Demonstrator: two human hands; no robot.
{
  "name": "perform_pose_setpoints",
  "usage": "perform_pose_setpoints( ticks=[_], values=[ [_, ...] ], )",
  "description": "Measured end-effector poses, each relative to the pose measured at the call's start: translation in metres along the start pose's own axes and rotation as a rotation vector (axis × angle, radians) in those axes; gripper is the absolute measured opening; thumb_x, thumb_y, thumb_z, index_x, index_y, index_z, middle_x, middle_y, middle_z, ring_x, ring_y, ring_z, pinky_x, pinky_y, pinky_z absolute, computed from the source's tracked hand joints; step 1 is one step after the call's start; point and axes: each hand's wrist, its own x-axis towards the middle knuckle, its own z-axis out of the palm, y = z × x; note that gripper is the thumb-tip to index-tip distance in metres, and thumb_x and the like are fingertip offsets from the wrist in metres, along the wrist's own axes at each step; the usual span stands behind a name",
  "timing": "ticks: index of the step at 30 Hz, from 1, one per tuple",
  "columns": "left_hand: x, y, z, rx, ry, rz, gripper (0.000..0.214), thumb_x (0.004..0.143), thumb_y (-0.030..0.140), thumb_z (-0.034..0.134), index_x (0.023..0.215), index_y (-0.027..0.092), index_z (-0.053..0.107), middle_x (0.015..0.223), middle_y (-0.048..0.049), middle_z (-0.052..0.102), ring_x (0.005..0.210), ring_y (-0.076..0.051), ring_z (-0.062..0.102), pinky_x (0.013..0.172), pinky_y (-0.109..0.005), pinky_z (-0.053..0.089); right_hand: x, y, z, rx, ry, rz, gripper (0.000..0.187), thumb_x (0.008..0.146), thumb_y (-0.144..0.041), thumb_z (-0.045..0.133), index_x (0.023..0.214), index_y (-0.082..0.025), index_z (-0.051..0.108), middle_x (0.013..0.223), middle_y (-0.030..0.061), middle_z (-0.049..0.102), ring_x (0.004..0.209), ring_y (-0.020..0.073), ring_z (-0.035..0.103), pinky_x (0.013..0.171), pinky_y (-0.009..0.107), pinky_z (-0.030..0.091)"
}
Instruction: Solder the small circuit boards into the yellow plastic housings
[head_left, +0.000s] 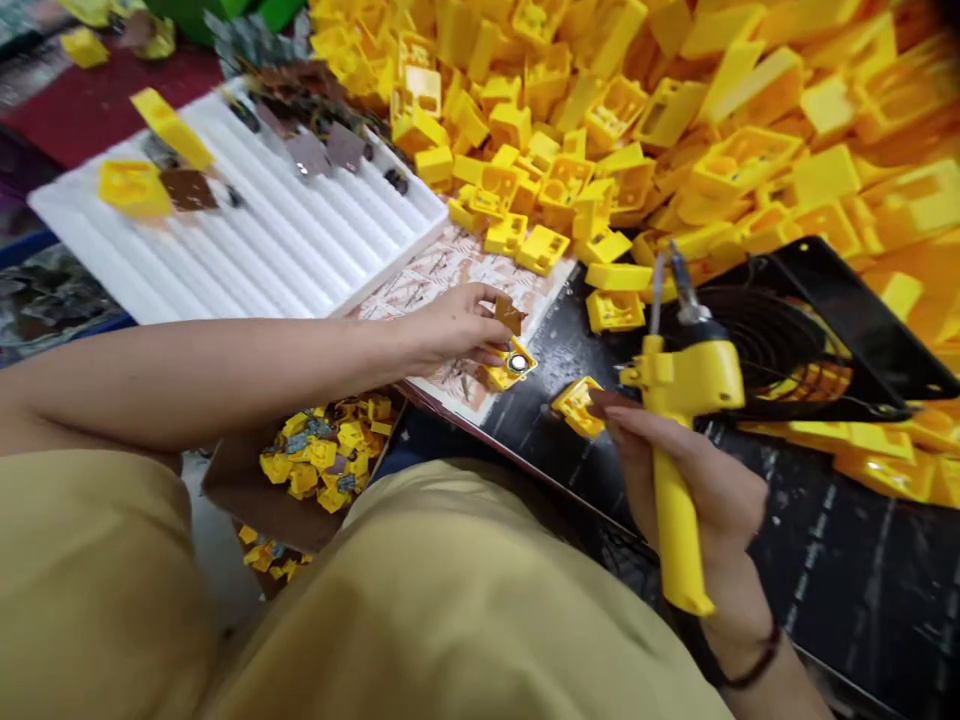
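Note:
My left hand (457,325) is closed over the tabletop, with a small yellow plastic case (499,375) at its fingers. Inside that case shows a round part with a silvery centre (518,363). A small brown board (510,314) stands up by the same fingertips. My right hand (690,470) is wrapped round the handle of a yellow soldering gun (679,500), its metal tip (681,275) pointing up and away from me. Close to the right fingertips lies another open yellow case (579,407); a dark brown piece (611,400) shows between them, and whether it is held I cannot tell.
A large heap of yellow cases (540,150) covers the back and right. A black fan (787,340) with a wire guard leans there. On the left, a ribbed white foam tray (300,250) bears boards and yellow parts. Below the table edge, a cardboard box (240,480) holds yellow pieces.

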Motion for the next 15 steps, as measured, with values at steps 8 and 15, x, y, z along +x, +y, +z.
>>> perform_pose_setpoints(
  ticks=[8,15],
  values=[
    [-0.022,0.005,-0.028,0.711,-0.075,0.248,0.038,0.092,0.024,0.048,0.129,0.015,0.050,0.100,-0.0099,0.071,0.087,-0.018,0.070,0.074,-0.031,0.056,-0.001,0.014,0.012,-0.061,0.003,-0.034,0.046,0.075,-0.030,0.079,0.112,-0.025,0.053,0.109,0.0059,0.068,0.098,0.0233,0.067,0.083,0.038,0.056],
    [0.001,0.002,-0.027,1.151,-0.088,0.798,0.029,0.092,0.026,0.050,0.115,0.022,0.067,0.125,-0.0078,0.064,0.122,-0.025,0.055,0.105,-0.042,0.043,0.015,0.018,0.024,-0.090,-0.083,-0.103,0.044,0.081,-0.039,0.072,0.115,-0.024,0.048,0.100,0.0058,0.065,0.089,0.0215,0.066,0.084,0.040,0.055]
  ],
)
